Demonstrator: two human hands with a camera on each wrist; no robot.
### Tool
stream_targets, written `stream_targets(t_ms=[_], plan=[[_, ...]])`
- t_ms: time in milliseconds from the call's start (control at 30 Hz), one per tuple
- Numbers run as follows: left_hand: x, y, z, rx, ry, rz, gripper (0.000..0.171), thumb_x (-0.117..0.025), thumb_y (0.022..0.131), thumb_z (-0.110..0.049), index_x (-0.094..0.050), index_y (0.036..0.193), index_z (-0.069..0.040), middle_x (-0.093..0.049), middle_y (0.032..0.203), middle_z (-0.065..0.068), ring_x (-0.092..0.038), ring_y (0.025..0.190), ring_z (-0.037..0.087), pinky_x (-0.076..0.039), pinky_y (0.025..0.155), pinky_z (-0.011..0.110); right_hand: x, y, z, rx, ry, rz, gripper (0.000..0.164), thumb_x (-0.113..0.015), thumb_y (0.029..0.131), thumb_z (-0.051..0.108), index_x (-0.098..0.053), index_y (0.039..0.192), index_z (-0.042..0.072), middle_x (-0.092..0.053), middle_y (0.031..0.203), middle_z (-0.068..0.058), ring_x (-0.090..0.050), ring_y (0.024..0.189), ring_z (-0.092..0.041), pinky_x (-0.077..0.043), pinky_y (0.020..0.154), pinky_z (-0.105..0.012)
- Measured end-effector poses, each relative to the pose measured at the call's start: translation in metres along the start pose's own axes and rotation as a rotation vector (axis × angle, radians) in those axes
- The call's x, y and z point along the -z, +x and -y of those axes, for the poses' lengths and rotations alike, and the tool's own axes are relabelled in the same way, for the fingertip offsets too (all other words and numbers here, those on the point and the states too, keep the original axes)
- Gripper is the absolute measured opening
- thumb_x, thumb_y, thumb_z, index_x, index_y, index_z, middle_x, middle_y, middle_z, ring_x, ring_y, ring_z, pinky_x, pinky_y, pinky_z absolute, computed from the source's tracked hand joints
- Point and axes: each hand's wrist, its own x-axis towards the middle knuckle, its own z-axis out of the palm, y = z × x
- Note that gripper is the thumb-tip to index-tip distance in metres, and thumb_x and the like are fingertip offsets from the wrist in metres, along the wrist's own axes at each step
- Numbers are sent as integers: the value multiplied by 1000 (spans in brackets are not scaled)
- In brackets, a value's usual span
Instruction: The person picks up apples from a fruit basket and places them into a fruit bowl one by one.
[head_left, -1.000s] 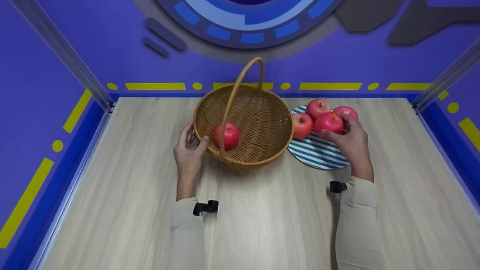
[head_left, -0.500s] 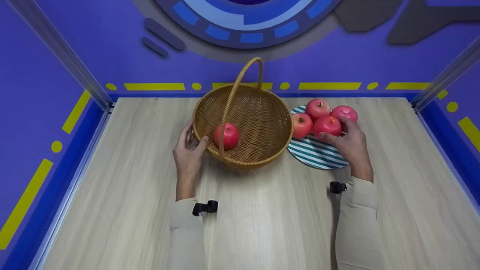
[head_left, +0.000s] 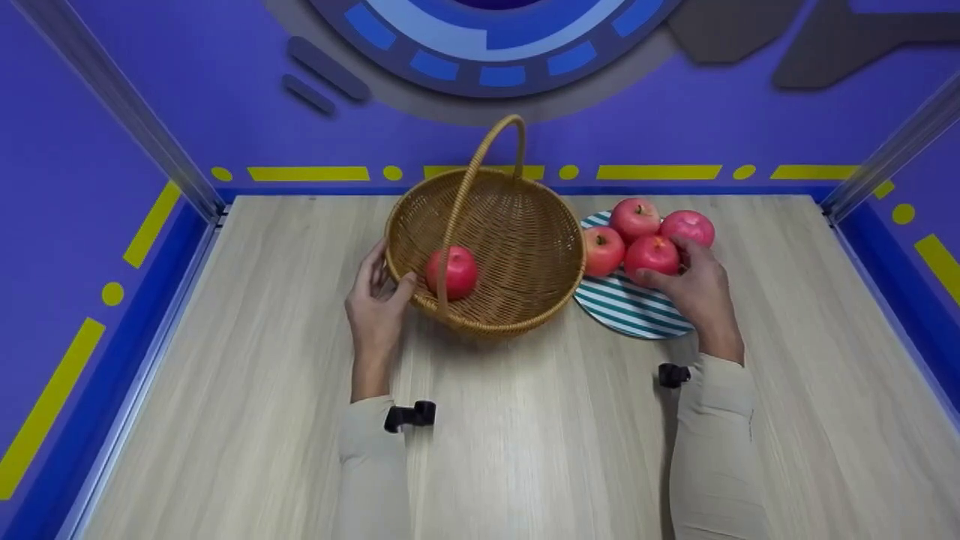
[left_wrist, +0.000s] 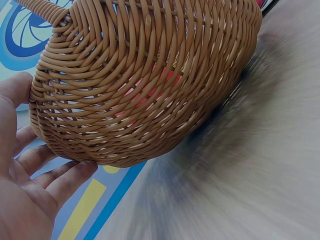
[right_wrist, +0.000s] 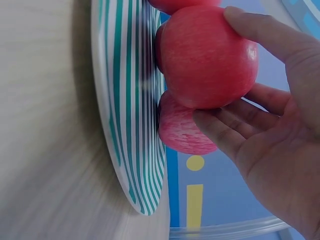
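Note:
A brown wicker basket (head_left: 525, 255) with a tall arched handle leans toward the left hand (head_left: 376, 319), whose thumb and fingers grip its left rim and side. One red apple (head_left: 461, 271) lies inside by the handle's near foot; through the weave it shows faintly in the left wrist view. On the right, the right hand (head_left: 697, 289) holds a red apple (right_wrist: 210, 55) between thumb and fingers over the striped plate (head_left: 634, 311). Around that apple sit a back apple (head_left: 634, 217), a left apple (head_left: 602, 251) and a right apple (head_left: 688, 227).
The green-and-white plate lies against the basket's right side. Light wood table (head_left: 495, 420) spreads in front, and a blue printed wall (head_left: 300, 135) closes off the back. Black wrist mounts (head_left: 410, 415) sit on both sleeves.
The right hand and the apple it holds have shifted slightly left and down, away from the right apple. The left hand and basket hold about the same place.

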Motion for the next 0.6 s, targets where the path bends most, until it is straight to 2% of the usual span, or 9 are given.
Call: stream_targets(t_ms=[233,400,600], plan=[[1,0,1,-7,7,6,64,-76,96,-8,-55,156,-11,-57,153,13,-55,140,26,-46,115,45,-2,1,-1,-21,8,12,94,-90,89,25,-35,164,6,-45,157,-22,-40,143,-42,-46,112,-60],[1,0,1,2,-1,8,64,-76,96,-8,-54,156,-11,-56,154,15,-54,141,27,-46,115,44,-4,1,-1,-61,30,31,97,-90,89,25,-33,165,7,-43,159,-21,-38,144,-42,-46,112,-60],[1,0,0,6,-12,6,65,-76,96,-6,-54,156,-10,-56,154,15,-54,141,28,-46,115,45,-5,2,-2,-65,31,47,94,-90,89,27,-35,163,6,-44,158,-21,-39,143,-42,-45,113,-60]])
